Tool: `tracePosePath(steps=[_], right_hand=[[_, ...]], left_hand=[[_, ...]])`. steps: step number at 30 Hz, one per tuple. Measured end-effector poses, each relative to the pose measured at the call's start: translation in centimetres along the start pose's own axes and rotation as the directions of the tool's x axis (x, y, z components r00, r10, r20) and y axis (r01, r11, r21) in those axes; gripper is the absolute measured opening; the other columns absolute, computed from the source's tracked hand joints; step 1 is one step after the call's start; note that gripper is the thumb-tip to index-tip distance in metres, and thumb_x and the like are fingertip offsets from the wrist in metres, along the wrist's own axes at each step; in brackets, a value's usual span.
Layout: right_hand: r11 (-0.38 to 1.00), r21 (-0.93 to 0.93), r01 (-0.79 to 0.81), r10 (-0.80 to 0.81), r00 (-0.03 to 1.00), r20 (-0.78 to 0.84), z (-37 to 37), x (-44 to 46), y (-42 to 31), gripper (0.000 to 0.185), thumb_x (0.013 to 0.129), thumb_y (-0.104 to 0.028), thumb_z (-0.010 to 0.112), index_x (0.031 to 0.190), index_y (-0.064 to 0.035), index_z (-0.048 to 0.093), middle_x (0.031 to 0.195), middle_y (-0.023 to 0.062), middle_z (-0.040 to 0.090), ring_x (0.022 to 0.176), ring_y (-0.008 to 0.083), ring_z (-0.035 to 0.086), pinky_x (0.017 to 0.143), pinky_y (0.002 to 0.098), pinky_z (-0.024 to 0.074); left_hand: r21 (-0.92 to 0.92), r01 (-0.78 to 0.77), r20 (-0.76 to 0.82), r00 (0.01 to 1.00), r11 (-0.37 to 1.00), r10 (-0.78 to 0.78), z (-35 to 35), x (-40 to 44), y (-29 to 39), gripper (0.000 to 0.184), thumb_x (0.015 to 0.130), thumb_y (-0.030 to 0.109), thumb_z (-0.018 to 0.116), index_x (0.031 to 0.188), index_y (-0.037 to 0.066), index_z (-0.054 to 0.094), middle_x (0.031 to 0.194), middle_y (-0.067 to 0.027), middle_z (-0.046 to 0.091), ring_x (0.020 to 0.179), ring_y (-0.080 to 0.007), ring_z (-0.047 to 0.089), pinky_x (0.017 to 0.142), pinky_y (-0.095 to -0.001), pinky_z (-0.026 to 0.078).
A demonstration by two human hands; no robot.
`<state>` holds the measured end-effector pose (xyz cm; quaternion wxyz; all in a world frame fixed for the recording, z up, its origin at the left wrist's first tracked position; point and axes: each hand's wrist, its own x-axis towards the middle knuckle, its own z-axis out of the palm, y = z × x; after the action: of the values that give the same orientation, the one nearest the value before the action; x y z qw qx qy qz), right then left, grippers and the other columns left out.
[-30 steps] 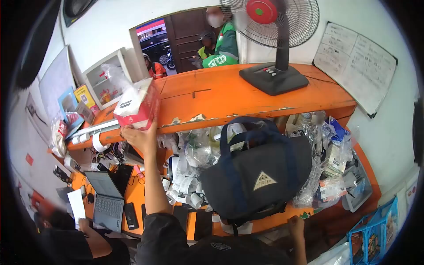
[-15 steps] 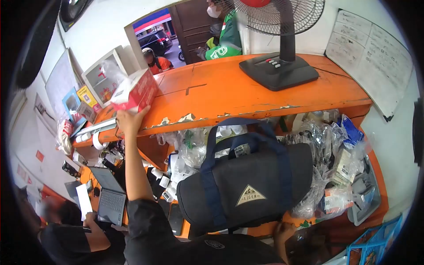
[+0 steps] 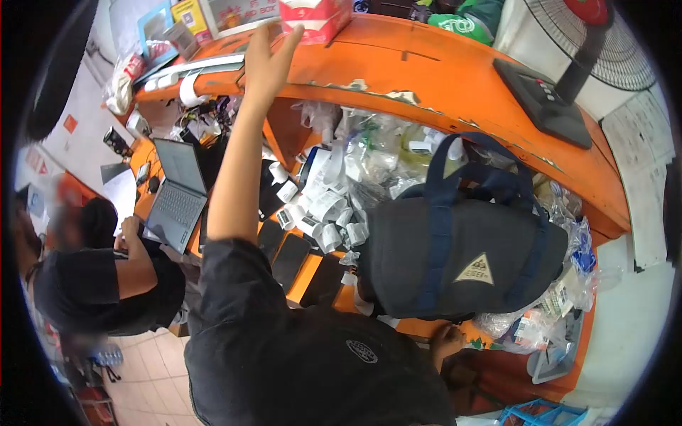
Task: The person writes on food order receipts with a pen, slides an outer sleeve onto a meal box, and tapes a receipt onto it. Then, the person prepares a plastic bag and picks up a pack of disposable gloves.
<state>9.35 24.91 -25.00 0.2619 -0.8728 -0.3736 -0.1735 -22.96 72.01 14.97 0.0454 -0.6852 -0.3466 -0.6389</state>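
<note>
My left hand [image 3: 268,67] is raised over the orange counter's edge, its thumb and fingers spread, beside a red-and-white box [image 3: 316,20]. The thumb overlaps the box's near corner in the view; I cannot tell whether they touch. Below stands a dark duffel bag [image 3: 398,255] with navy straps and a triangular patch, on the lower desk. Next to the bag's bottom edge, my right hand [image 3: 447,342] rests low at the desk edge with curled fingers. Anything inside those fingers is hidden.
An orange counter [image 3: 398,53] runs across the top, bearing a black fan [image 3: 550,99]. Plastic packaging [image 3: 369,153] and white paper rolls [image 3: 327,206] crowd the shelf beneath. Dark phones [image 3: 290,261] lie near a laptop [image 3: 177,195]. A person [image 3: 106,284] sits at left with papers.
The view has swung, shifting the bag rightward and the counter upward. My left hand's fingers, earlier against the box's lower edge, are now spread beside it. My right hand stays low by the bag.
</note>
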Motion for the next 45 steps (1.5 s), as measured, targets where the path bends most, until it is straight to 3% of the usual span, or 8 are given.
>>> tracePosePath(steps=[7, 11, 14, 18, 26, 35, 40, 45], right_hand=[[0.971, 0.239, -0.009, 0.002, 1.000, 0.030, -1.3, 0.6, -0.7, 0.032, 0.079, -0.013, 0.059, 0.054, 0.0017, 0.045, 0.053, 0.0155, 0.047, 0.052, 0.0297, 0.045, 0.051, 0.0420, 0.0351], [0.926, 0.370, 0.071, -0.096, 0.994, 0.050, -2.7, 0.2, -2.0, 0.028, 0.080, -0.011, 0.058, 0.059, 0.0022, 0.046, 0.055, 0.0135, 0.046, 0.051, 0.0242, 0.044, 0.051, 0.0388, 0.0352], [0.878, 0.474, -0.074, -0.212, 0.827, 0.521, -3.6, -1.4, -4.4, 0.022, 0.081, -0.010, 0.060, 0.064, 0.0016, 0.051, 0.058, 0.0124, 0.048, 0.054, 0.0204, 0.047, 0.052, 0.0344, 0.0363], [0.819, 0.448, -0.359, -0.416, 0.167, 0.894, -8.8, 1.2, -16.8, 0.018, 0.086, -0.017, 0.062, 0.080, 0.0005, 0.061, 0.064, 0.0064, 0.056, 0.060, 0.0129, 0.052, 0.057, 0.0273, 0.0410], [0.482, 0.875, 0.046, -0.704, 0.614, 0.355, -0.3, 5.9, -36.2, 0.023, 0.078, -0.012, 0.067, 0.096, -0.0009, 0.057, 0.089, 0.0141, 0.062, 0.081, 0.0282, 0.061, 0.074, 0.0357, 0.0470], [0.663, 0.705, 0.254, -0.458, 0.882, 0.113, 11.4, 8.8, -42.6, 0.034, 0.075, -0.002, 0.063, 0.108, -0.0015, 0.053, 0.106, 0.0154, 0.058, 0.096, 0.0292, 0.058, 0.077, 0.0370, 0.0478], [0.604, 0.797, -0.010, -0.349, 0.896, 0.275, 12.2, 11.3, -43.7, 0.039, 0.073, 0.000, 0.062, 0.110, -0.0009, 0.052, 0.104, 0.0157, 0.055, 0.092, 0.0272, 0.059, 0.074, 0.0349, 0.0495], [0.595, 0.736, 0.323, -0.551, 0.831, 0.080, 7.9, 11.3, -44.9, 0.046, 0.066, -0.013, 0.071, 0.107, -0.0041, 0.053, 0.106, 0.0137, 0.053, 0.108, 0.0318, 0.047, 0.093, 0.0417, 0.0357]], left_hand=[[0.470, 0.327, 0.783, 0.275, 0.820, -0.558, -1.6, -21.4, -9.0, 0.051, 0.079, 0.048, 0.064, 0.085, -0.003, 0.066, 0.081, -0.0225, 0.064, 0.081, -0.0331, 0.063, 0.075, -0.0439, 0.048], [0.428, 0.057, 0.499, 0.817, 0.902, -0.288, 2.0, -29.2, -6.4, 0.072, 0.058, 0.030, 0.080, 0.119, 0.006, 0.053, 0.129, -0.0247, 0.039, 0.114, -0.0367, 0.044, 0.092, -0.0447, 0.040], [0.413, 0.194, 0.497, 0.771, 0.890, -0.398, 3.4, -31.9, -9.8, 0.058, 0.062, 0.024, 0.078, 0.113, 0.005, 0.057, 0.107, -0.0222, 0.055, 0.094, -0.0305, 0.056, 0.081, -0.0425, 0.045], [-0.495, 0.865, 0.598, 0.265, -0.088, -0.756, 2.1, -28.0, -15.7, 0.013, 0.085, 0.005, 0.061, 0.084, 0.005, 0.048, 0.073, -0.0043, 0.059, 0.072, -0.0175, 0.063, 0.063, -0.0276, 0.049], [-0.652, 0.728, 0.392, 0.564, 0.213, -0.727, -6.2, -21.0, -11.1, 0.017, 0.090, 0.010, 0.055, 0.104, 0.000, 0.055, 0.093, -0.0082, 0.064, 0.081, -0.0129, 0.061, 0.074, -0.0248, 0.048], [0.235, 0.398, 0.285, 0.844, 0.887, -0.455, -3.4, -29.7, -10.3, 0.077, 0.065, 0.013, 0.070, 0.127, -0.009, 0.029, 0.121, -0.0288, 0.038, 0.115, -0.0427, 0.037, 0.097, -0.0494, 0.028], [0.528, 0.356, 0.259, 0.797, 0.771, -0.545, 0.0, -31.7, -9.3, 0.043, 0.065, 0.017, 0.075, 0.101, 0.000, 0.056, 0.109, -0.0252, 0.049, 0.104, -0.0375, 0.047, 0.088, -0.0443, 0.037], [-0.310, 0.919, 0.625, 0.390, 0.244, -0.676, 0.7, -27.0, -13.5, 0.025, 0.079, 0.015, 0.071, 0.064, 0.004, 0.054, 0.054, 0.0018, 0.051, 0.051, -0.0057, 0.047, 0.045, -0.0250, 0.036]])
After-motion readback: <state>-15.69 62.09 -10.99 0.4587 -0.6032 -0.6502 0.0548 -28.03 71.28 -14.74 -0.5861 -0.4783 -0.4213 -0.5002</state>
